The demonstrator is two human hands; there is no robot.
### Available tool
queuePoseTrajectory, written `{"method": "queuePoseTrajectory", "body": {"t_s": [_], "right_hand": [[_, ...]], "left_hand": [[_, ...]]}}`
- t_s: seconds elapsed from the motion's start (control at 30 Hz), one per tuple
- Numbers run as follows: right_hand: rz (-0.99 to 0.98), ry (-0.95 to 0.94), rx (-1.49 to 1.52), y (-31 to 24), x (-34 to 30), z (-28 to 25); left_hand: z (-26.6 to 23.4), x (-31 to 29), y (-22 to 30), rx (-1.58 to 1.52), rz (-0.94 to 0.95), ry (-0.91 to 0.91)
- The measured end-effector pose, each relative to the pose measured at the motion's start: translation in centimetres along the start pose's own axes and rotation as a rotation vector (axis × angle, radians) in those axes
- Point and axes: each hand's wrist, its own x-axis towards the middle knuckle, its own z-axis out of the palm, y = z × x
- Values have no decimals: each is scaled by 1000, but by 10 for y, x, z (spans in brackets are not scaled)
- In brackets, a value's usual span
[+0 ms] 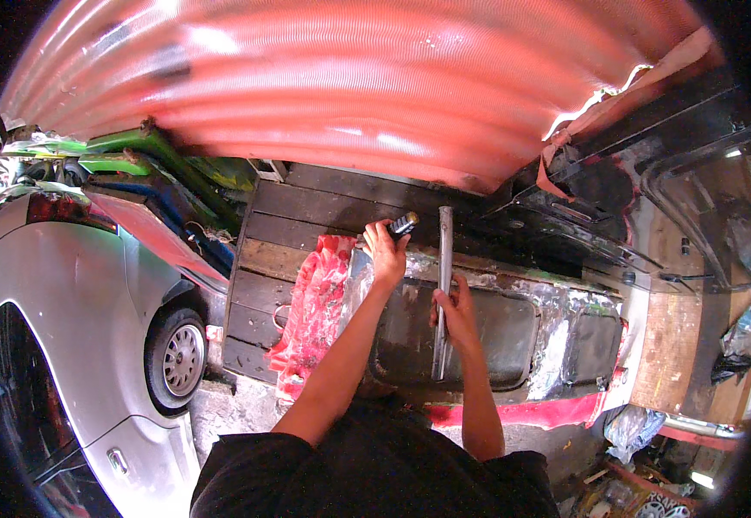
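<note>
My left hand (382, 252) is closed around a short black cylinder (404, 226) with a brass-coloured end, whose exact kind I cannot make out. Lower and to the right, my right hand (456, 312) grips a long grey metal tube (445, 250) near its middle. The tube points away from me, its far end reaching past my left hand. The cylinder and the tube are apart. Beneath both hands lies a worn vehicle panel (552, 345) with dark recessed areas and patchy white and red paint. A red patterned cloth (315, 302) lies at the panel's left end.
Dark wooden planks (293, 207) run under and behind the panel. A silver car (90, 285) stands close on the left. Red corrugated sheeting (349, 78) rises at the back. Black vehicle parts (600, 190) are at the right, above a plastic bag (633, 430).
</note>
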Motion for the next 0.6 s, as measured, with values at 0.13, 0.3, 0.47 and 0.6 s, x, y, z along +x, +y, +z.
{"method": "queuePoseTrajectory", "body": {"t_s": [0.13,0.3,0.47,0.6], "right_hand": [[35,-8,68,-13,-11,6],[86,-48,219,-8,-14,2],[169,-58,237,-15,-21,7],[211,-124,270,-15,-25,7]], "left_hand": [[-2,2,-2,16,26,-24],[-10,4,-9,105,60,-148],[-24,10,-6,99,170,-157],[-26,13,-2,64,227,-150]]}}
